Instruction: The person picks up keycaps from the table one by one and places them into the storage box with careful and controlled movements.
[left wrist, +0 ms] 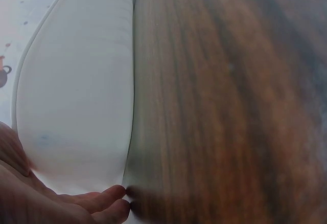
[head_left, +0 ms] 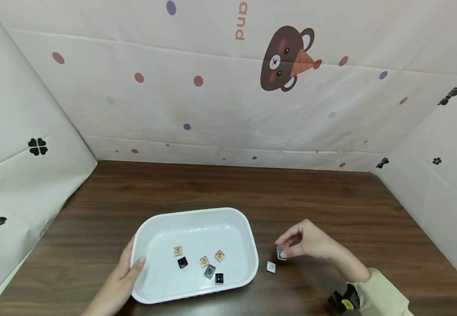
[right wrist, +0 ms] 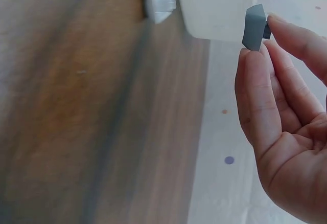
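Observation:
My right hand (head_left: 306,240) pinches a grey keycap (right wrist: 254,27) between thumb and fingertips, off the right side of the white tray (head_left: 252,263). In the right wrist view a dark stem juts from the keycap's side towards the thumb. Near that hand a white keycap (head_left: 271,267) lies on the table. My left hand (head_left: 124,275) grips the tray's left end, its thumb over the rim and its fingers against the outer wall. Inside the tray lie three tan keycaps (head_left: 178,250), two black keycaps (head_left: 182,262) and one grey keycap (head_left: 210,271).
The dark wooden table (head_left: 196,186) runs back to a white patterned sheet (head_left: 228,105), with more white sheeting at the left (head_left: 11,184) and right (head_left: 441,184). A black strap with a yellow part (head_left: 347,303) shows at the right sleeve.

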The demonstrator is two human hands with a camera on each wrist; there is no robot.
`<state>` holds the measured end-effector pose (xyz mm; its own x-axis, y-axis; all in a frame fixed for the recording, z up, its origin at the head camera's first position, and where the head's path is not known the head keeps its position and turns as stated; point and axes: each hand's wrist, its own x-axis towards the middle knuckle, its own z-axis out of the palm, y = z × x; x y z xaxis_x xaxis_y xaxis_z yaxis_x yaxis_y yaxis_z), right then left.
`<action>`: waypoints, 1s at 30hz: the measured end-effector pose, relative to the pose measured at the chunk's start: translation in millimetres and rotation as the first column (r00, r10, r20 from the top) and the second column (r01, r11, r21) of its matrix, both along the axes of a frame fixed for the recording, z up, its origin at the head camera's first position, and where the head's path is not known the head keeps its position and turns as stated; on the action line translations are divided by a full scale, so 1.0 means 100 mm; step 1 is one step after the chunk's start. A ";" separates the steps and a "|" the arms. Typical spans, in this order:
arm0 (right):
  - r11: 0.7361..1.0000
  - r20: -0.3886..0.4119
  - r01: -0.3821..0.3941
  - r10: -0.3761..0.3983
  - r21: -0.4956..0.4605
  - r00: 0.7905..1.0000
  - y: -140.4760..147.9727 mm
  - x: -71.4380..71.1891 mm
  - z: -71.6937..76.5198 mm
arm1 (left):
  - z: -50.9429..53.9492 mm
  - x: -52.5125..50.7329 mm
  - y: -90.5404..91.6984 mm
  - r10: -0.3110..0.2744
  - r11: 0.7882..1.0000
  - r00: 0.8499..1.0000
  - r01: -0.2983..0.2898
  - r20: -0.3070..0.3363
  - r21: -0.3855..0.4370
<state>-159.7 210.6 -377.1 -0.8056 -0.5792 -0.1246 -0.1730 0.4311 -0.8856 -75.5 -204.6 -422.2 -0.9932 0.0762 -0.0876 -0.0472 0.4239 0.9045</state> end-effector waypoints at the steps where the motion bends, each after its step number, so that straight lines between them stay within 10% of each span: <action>1: 1.000 -0.007 -0.004 0.004 -0.005 1.000 -0.01 -0.01 0.02 | 0.00 0.00 0.00 0.001 1.000 1.000 -0.001 0.000 -0.003; 30: 0.997 0.022 -0.023 0.025 -0.076 0.999 -0.64 -0.21 0.49 | 0.00 0.01 0.01 0.011 1.000 1.000 -0.011 -0.007 0.012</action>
